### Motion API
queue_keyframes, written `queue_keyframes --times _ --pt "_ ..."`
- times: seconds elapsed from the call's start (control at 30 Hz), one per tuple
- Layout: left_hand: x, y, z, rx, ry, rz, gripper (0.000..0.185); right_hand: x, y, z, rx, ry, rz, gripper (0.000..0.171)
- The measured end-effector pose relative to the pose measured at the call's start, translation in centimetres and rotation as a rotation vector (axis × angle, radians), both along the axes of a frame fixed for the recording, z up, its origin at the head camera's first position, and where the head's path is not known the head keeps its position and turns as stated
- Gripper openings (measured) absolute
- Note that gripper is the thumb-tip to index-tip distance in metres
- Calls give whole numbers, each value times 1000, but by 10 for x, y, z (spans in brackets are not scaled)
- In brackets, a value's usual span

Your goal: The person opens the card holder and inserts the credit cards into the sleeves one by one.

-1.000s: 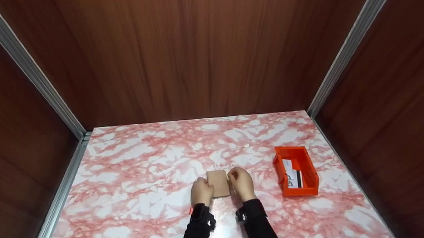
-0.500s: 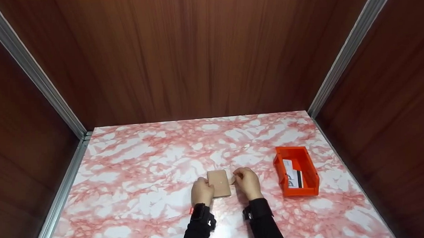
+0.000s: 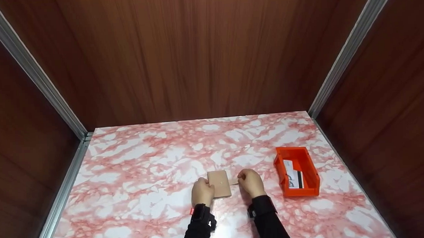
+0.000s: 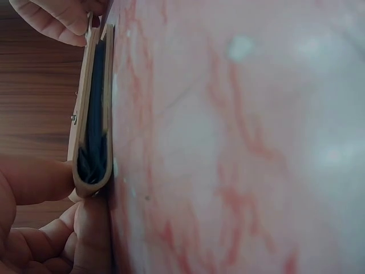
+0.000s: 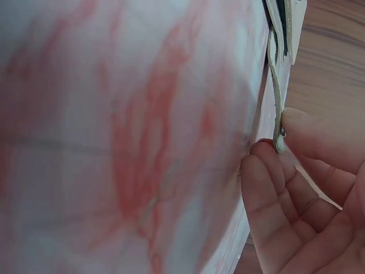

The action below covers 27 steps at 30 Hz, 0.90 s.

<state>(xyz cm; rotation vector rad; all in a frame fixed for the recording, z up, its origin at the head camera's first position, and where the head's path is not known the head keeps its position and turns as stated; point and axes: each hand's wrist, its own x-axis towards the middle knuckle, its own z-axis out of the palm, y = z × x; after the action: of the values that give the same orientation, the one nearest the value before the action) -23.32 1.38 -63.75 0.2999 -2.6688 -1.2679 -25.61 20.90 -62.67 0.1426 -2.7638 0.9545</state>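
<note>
A tan wallet [image 3: 219,184] lies folded on the table, its spine to the left. My left hand [image 3: 202,192] grips that spine edge, thumb on top. In the left wrist view the wallet's end [image 4: 85,191] shows a dark lining inside the fold, and a small metal snap stud [image 4: 73,119] stands on its upper cover. From the wallet's right side a narrow strap [image 3: 233,182] sticks out. My right hand [image 3: 251,183] pinches the strap's tip between thumb and fingers. In the right wrist view the strap [image 5: 276,94] runs from the wallet's layers down to my fingertips.
An orange bin [image 3: 311,175] stands to the right of my right hand, with several cards [image 3: 292,176] in it. The table [image 3: 136,179] has a red and white marbled top. Brown wood-look panels [image 3: 202,55] rise behind it and at both sides.
My right hand has moved to the right, away from the wallet, drawing the strap out straight from its side. The left hand and the wallet have stayed nearly still.
</note>
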Motion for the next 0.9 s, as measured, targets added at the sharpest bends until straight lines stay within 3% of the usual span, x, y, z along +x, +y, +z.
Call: queue_keyframes --times 0.4,0.9 --pt "0 0 1 9 -39 9 13 0 -6 6 93 -62 -47 9" --pt "1 -1 2 0 -15 -13 14 -3 -8 2 116 -75 -62 13"
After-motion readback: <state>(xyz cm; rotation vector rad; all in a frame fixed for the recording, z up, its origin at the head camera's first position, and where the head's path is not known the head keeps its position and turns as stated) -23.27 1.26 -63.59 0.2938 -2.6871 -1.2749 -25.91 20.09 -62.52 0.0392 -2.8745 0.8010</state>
